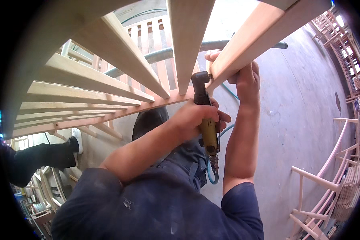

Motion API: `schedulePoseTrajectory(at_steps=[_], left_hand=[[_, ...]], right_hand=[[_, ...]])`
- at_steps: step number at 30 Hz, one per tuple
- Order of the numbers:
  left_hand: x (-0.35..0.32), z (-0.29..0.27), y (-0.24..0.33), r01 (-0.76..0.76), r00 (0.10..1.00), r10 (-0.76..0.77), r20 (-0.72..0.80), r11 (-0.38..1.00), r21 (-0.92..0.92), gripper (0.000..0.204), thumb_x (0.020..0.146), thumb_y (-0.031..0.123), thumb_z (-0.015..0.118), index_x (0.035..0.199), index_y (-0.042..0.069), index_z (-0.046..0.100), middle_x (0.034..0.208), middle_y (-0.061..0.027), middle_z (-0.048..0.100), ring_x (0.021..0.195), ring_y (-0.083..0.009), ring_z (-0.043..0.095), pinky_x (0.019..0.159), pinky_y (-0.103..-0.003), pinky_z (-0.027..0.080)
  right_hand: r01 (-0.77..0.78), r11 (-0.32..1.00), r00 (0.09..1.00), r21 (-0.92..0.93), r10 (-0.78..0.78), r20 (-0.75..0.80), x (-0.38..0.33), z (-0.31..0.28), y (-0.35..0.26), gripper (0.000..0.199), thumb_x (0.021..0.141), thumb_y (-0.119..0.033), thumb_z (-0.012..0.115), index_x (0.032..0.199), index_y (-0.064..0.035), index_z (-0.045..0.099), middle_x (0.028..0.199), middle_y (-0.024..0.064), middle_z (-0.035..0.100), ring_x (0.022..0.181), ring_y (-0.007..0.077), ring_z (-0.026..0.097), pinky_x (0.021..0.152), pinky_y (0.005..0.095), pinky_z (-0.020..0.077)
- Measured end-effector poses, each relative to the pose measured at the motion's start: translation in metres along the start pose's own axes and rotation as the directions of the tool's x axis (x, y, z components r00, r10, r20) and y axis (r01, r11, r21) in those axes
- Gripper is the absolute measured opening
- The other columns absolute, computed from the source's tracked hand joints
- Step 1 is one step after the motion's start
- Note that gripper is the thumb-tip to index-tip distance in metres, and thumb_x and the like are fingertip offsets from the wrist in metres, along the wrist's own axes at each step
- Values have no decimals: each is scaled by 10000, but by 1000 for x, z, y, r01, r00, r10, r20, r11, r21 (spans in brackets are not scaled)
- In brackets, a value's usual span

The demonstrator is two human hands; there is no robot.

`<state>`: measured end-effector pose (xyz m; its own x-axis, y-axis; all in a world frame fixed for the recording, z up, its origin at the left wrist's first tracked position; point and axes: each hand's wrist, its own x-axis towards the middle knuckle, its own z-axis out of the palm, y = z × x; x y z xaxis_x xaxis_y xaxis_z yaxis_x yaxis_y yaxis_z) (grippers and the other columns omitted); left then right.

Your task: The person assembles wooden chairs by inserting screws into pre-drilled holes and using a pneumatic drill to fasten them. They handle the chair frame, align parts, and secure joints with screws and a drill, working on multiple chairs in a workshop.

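Observation:
My left hand (196,117) is wrapped round the green-and-black body of a right-angle air tool (209,134). Its black angled head points up and meets the side of a thick wooden post (248,42) of a slatted wooden frame. Low on that same post, my right hand (246,82) grips it from the right, and some of its fingers go out of sight behind the wood. From the tool's lower end a blue-green hose (214,178) curls away. Flat wooden slats (138,60) fan out to the left and join a long bottom rail (120,115).
Behind the slats lie a grey-green bar (164,55) and another slatted wooden piece (148,34). At the left is another person's leg (44,158) in dark trousers with a white shoe. Wooden chair frames (316,184) stand at the right on the grey floor (288,132).

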<state>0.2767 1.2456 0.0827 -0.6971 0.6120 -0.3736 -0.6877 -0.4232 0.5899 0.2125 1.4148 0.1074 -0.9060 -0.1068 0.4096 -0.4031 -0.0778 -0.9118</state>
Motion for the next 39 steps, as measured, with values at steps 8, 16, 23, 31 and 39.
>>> schedulePoseTrajectory(at_steps=[8,16,23,31,39], left_hand=[[-2,4,2,32,996,-32,-78,999,0,131,744,-58,577,844,26,572,937,-276,705,799,-375,696,775,-466,566],[-8,0,10,3,1000,-2,-19,999,38,143,786,-80,579,905,-17,534,986,-288,678,886,-364,695,776,-461,583],[-6,-2,7,-11,1000,12,-18,1000,20,123,774,-84,595,884,-34,573,891,-255,674,801,-333,694,724,-438,579],[1,-12,1,-13,999,16,-41,998,69,197,750,-81,601,912,4,528,824,-230,659,722,-339,670,700,-466,562],[-3,-9,0,-22,999,23,-26,999,29,170,758,-73,595,900,-6,531,932,-291,689,803,-360,700,760,-458,574]], right_hand=[[5,1000,999,19,-6,35,0,2,-2,658,1119,-478,279,1063,-6,734,895,65,781,523,-10,475,435,181,306],[20,999,1000,29,-21,21,1,2,2,650,1117,-475,306,1006,14,720,889,87,778,514,-11,455,434,173,303],[-60,995,995,-84,53,-79,0,11,-5,615,1001,-353,289,964,30,768,816,68,743,501,4,365,452,179,236],[-76,992,993,-101,66,-95,0,13,-3,587,988,-353,327,965,40,763,766,59,716,499,10,378,458,180,235],[-13,998,995,-64,7,-96,1,9,7,573,1000,-359,354,1010,65,739,796,115,727,497,20,412,448,171,261]])
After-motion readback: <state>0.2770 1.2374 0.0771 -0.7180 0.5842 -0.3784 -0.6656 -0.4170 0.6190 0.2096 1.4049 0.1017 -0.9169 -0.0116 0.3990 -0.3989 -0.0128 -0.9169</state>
